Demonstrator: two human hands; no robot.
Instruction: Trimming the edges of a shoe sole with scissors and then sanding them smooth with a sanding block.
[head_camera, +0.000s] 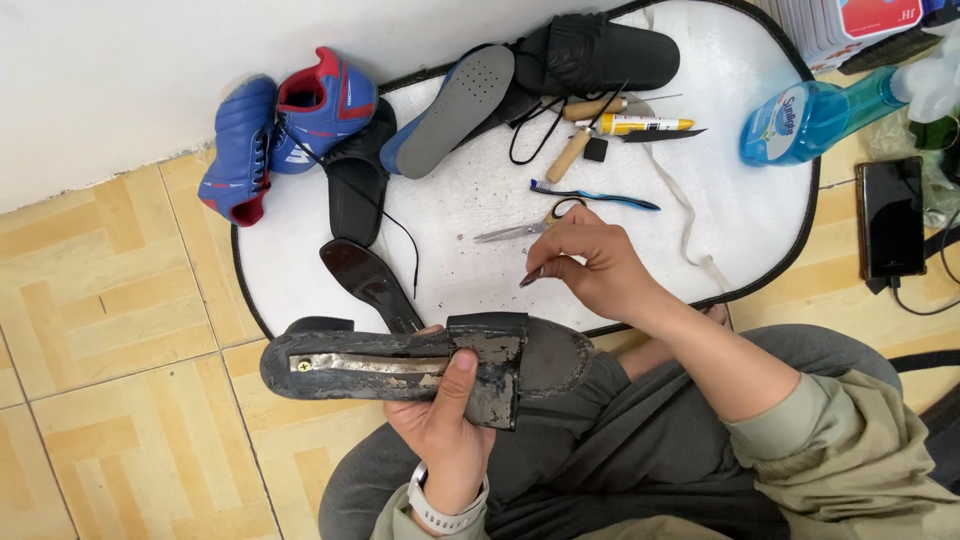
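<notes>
My left hand (447, 425) grips a worn black shoe sole (400, 362) turned bottom-up, thumb pressed on its middle. A metal shank strip with a screw runs along the sole. My right hand (590, 265) hovers just above the sole over the white mat (740, 210), fingers pinched on a small dark pointed piece (530, 278). Scissors (522, 228) lie on the mat right behind that hand. A second dark sole (368, 280) lies on the mat beside the held one.
On the mat are a blue toothbrush (593, 194), a yellow glue tube (643, 124), wooden-handled tools (572, 150), a grey insole (455, 110) and black slippers (600, 55). Blue-red sports shoes (285, 125) lie at left. A blue spray bottle (810, 118) and phone (890, 218) are at right.
</notes>
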